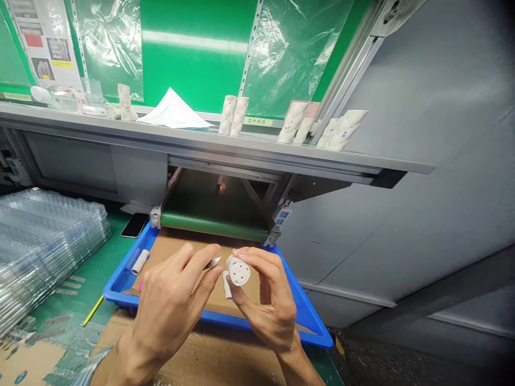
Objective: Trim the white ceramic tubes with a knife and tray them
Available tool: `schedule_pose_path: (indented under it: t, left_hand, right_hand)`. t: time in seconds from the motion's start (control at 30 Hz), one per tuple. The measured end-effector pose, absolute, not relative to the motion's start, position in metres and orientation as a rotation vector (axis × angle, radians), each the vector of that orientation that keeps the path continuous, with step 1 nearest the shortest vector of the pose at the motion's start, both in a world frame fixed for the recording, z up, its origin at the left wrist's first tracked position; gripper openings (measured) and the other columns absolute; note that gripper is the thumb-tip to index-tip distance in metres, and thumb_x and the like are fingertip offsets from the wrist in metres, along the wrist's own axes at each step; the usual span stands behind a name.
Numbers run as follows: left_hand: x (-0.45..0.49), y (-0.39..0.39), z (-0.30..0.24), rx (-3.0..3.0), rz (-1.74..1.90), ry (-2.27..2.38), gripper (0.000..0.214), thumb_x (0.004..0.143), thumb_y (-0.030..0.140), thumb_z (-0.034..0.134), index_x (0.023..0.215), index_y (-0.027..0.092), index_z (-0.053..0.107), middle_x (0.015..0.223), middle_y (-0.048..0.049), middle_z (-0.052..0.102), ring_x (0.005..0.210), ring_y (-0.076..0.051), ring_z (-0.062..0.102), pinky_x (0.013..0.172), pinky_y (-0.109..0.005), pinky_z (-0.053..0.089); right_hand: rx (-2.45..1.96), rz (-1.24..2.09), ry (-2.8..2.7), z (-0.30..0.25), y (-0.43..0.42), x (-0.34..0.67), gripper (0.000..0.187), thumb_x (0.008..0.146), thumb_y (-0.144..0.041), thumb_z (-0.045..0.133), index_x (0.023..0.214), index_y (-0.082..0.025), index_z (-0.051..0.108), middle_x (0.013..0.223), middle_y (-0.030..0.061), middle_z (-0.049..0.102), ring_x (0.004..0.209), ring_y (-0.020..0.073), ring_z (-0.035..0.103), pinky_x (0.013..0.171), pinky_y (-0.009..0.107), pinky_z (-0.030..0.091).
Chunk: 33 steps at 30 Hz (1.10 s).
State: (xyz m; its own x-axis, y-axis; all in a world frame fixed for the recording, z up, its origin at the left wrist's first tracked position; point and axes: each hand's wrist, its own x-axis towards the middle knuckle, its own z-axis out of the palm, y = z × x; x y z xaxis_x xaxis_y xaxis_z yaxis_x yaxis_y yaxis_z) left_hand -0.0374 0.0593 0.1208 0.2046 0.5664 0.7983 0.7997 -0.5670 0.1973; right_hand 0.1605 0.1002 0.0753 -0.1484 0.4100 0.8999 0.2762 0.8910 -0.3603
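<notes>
My right hand [265, 292] pinches a white cylindrical part [240, 273] between thumb and fingers, its round end with several small holes turned towards me. Just left of it, my left hand [177, 289] is closed on a small pointed, shiny piece [216, 261], like a blade tip; most of it is hidden by the fingers. The tip is close to the white part, apart from it. Beneath the hands, a white tube [227, 287] lies on the cardboard [173, 244] lining a blue tray [225, 318]. Another white tube [140, 261] rests at the tray's left side.
A green conveyor belt [213, 206] ends over the tray's far side. Stacked clear plastic trays [52, 241] stand at left, near a phone [135, 225] and a yellow stick [93, 311]. Several patterned white tubes [239, 115] stand on the shelf [257, 146] above.
</notes>
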Motion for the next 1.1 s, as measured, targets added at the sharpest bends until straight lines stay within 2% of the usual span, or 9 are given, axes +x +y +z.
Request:
schedule_pose_path:
  t: [0.27, 0.43, 0.53, 0.67, 0.83, 0.9, 1.0, 1.1]
  left_hand:
    - [-0.038, 0.059, 0.12, -2.254, -1.308, -1.312, 0.027, 0.118, 0.035, 0.048, 0.133, 0.024, 0.067, 0.1, -0.0016, 0.076, 0.079, -0.015, 0.074, 0.071, -0.027, 0.054]
    - [-0.041, 0.062, 0.12, -2.23, -1.281, -1.328, 0.024, 0.117, 0.031, 0.049, 0.133, 0.025, 0.066, 0.099, -0.0005, 0.076, 0.078, -0.015, 0.074, 0.069, -0.026, 0.054]
    - [-0.043, 0.062, 0.122, -2.217, -1.29, -1.316, 0.023, 0.117, 0.029, 0.05, 0.131, 0.025, 0.067, 0.099, 0.0003, 0.076, 0.076, -0.014, 0.074, 0.068, -0.026, 0.055]
    - [-0.045, 0.061, 0.124, -2.227, -1.285, -1.327, 0.022, 0.116, 0.028, 0.051, 0.13, 0.025, 0.067, 0.098, 0.0011, 0.075, 0.074, -0.014, 0.072, 0.069, -0.027, 0.055]
    - [-0.05, 0.057, 0.127, -2.287, -1.333, -1.34, 0.023, 0.114, 0.024, 0.054, 0.134, 0.025, 0.066, 0.099, -0.0003, 0.076, 0.077, -0.014, 0.072, 0.074, -0.025, 0.056]
    - [-0.051, 0.054, 0.129, -2.389, -1.416, -1.323, 0.019, 0.114, 0.026, 0.055, 0.13, 0.027, 0.065, 0.088, 0.0032, 0.072, 0.069, -0.011, 0.068, 0.068, -0.021, 0.054]
    - [-0.054, 0.049, 0.131, -2.683, -1.536, -1.28, 0.01, 0.113, 0.034, 0.058, 0.122, 0.029, 0.059, 0.071, 0.009, 0.06, 0.054, -0.009, 0.058, 0.053, -0.016, 0.05]
    - [-0.062, 0.045, 0.13, -2.891, -1.525, -1.266, 0.009, 0.111, 0.039, 0.061, 0.111, 0.031, 0.057, 0.075, 0.0071, 0.067, 0.058, -0.011, 0.067, 0.053, -0.015, 0.056]
  right_hand:
    - [-0.53, 0.131, -1.76, 0.074, 0.098, 0.16, 0.05, 0.095, -0.002, 0.072, 0.141, -0.02, 0.062, 0.129, 0.0101, 0.066, 0.122, 0.0215, 0.067, 0.108, 0.036, 0.06]
    - [-0.496, 0.072, -1.782, 0.077, 0.095, 0.16, 0.052, 0.093, -0.002, 0.071, 0.141, -0.019, 0.062, 0.125, 0.0117, 0.068, 0.117, 0.0237, 0.071, 0.1, 0.038, 0.067]
    - [-0.39, 0.054, -1.805, 0.078, 0.092, 0.161, 0.055, 0.09, -0.002, 0.07, 0.141, -0.018, 0.063, 0.123, 0.0116, 0.069, 0.114, 0.0257, 0.073, 0.102, 0.045, 0.068]
    - [-0.235, -0.002, -1.832, 0.078, 0.089, 0.162, 0.052, 0.094, -0.01, 0.068, 0.145, -0.017, 0.062, 0.116, 0.0112, 0.072, 0.102, 0.0265, 0.076, 0.1, 0.053, 0.07]
    - [-0.269, -0.012, -1.839, 0.082, 0.09, 0.16, 0.057, 0.089, -0.007, 0.069, 0.145, -0.019, 0.062, 0.114, 0.0109, 0.073, 0.101, 0.0273, 0.079, 0.089, 0.048, 0.073]
    - [-0.337, -0.002, -1.841, 0.085, 0.09, 0.158, 0.059, 0.088, -0.005, 0.069, 0.145, -0.022, 0.061, 0.116, 0.0103, 0.073, 0.104, 0.027, 0.079, 0.086, 0.044, 0.073]
    - [-0.371, 0.008, -1.853, 0.089, 0.091, 0.154, 0.056, 0.092, -0.007, 0.073, 0.144, -0.022, 0.06, 0.119, 0.0102, 0.073, 0.107, 0.0245, 0.079, 0.089, 0.038, 0.072]
    - [-0.271, 0.014, -1.851, 0.087, 0.093, 0.148, 0.05, 0.096, -0.015, 0.076, 0.143, -0.021, 0.059, 0.119, 0.0092, 0.075, 0.11, 0.0206, 0.08, 0.096, 0.033, 0.071]
